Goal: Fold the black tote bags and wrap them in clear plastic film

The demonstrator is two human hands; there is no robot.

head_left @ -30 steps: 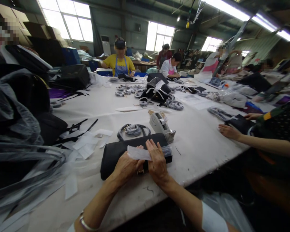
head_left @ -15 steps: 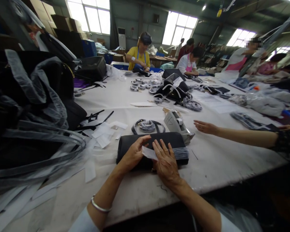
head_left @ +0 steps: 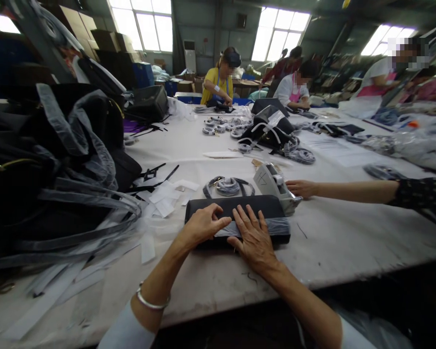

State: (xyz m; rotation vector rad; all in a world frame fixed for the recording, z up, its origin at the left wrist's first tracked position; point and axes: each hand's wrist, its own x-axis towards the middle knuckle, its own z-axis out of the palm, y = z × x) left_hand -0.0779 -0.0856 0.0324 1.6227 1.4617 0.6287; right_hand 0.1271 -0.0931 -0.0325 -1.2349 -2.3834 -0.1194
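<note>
A black bag (head_left: 199, 206), boxy and lying flat, rests in front of me near the table edge. A clear plastic strip (head_left: 278, 227) runs along its near side. My right hand (head_left: 252, 237) lies flat on the bag and strip, fingers stretched out. Bent loosely over the bag's left part, my left hand (head_left: 203, 225) has thumb and forefinger apart, the thumb against the strip's left end. Just behind the bag's right corner stands a grey tape dispenser (head_left: 271, 182). A co-worker's hand (head_left: 301, 188) reaches to it from the right.
Black bags with plastic-wrapped straps (head_left: 72, 140) are heaped at left. Loose white paper pieces (head_left: 165, 196) lie beside them. A wrapped coiled strap (head_left: 228, 186) sits behind my bag. Farther back are more black bags (head_left: 272, 123), coiled straps and several people at work.
The strip's raised left end now lies down along the bag. My left hand has shifted onto it. The co-worker's hand has moved left to the tape dispenser. The view has turned slightly left.
</note>
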